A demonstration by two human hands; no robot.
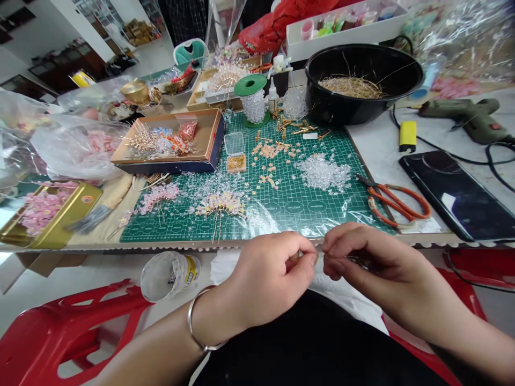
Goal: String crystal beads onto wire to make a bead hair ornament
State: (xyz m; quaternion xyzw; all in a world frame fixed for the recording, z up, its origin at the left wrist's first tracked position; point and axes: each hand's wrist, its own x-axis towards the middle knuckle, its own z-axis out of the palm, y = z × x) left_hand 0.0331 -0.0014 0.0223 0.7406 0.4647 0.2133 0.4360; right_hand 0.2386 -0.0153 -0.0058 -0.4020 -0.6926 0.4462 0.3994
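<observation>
Over my lap, just below the table edge, my left hand is closed in a pinch, the thumb pressed to the fingers. My right hand faces it almost fingertip to fingertip, also pinching. Something small and thin sits between the fingertips, too small to name. A bit of dark, shiny stuff shows inside the curl of the right hand. Nearest on the green cutting mat lie a beaded hair comb, a pile of clear beads, peach flower beads and orange-handled pliers.
A black basin holds straw-like wire. Near it stands a green spool of clear beads. A cardboard box of ornaments sits left of the mat. To the right are a phone, a yellow lighter and a glue gun.
</observation>
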